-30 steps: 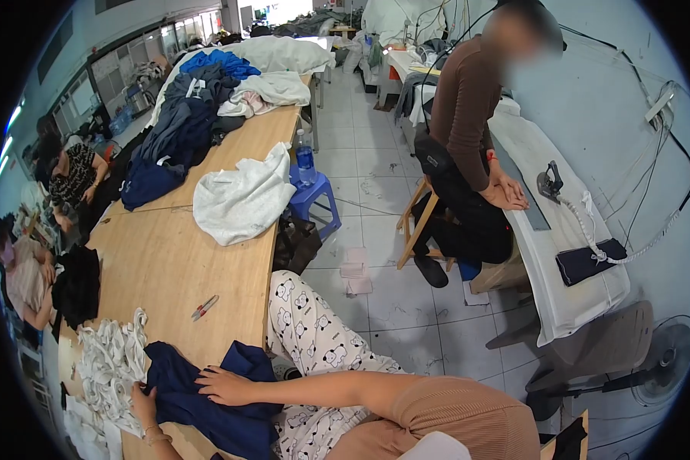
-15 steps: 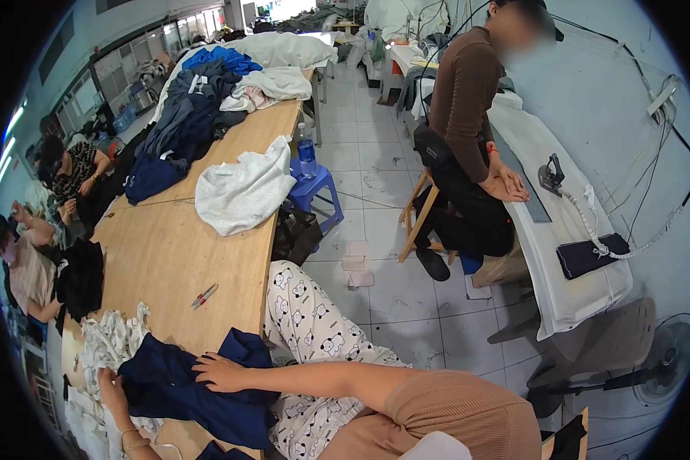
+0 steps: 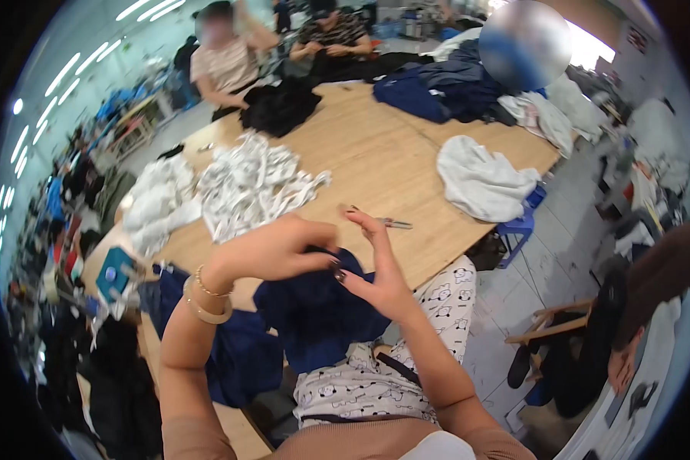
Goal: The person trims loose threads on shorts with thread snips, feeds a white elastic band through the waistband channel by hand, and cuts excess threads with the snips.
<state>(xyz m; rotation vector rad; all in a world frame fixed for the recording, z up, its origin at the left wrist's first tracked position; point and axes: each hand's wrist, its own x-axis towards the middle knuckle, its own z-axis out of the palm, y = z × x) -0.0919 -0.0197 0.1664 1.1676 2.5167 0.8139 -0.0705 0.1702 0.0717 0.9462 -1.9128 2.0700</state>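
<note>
Broad pale-brown wooden table (image 3: pixel 376 169) spread ahead; view had swung left. Bunched navy-blue fabric piece (image 3: pixel 322 330) lay below hands, near table edge and white printed trousers (image 3: pixel 345 395). Tangled heap of white fabric strips (image 3: pixel 249 180) sat beyond. Left hand (image 3: pixel 280 249) and right hand (image 3: pixel 383 284), on cloth half second earlier, had risen over it: flattening seemingly paused. Right thumb and forefinger wide apart, nothing seen gripped; left fingers bent (blurred, hold could not be told). Small red-and-grey metal snips (image 3: pixel 395 223) lay just past right hand
</note>
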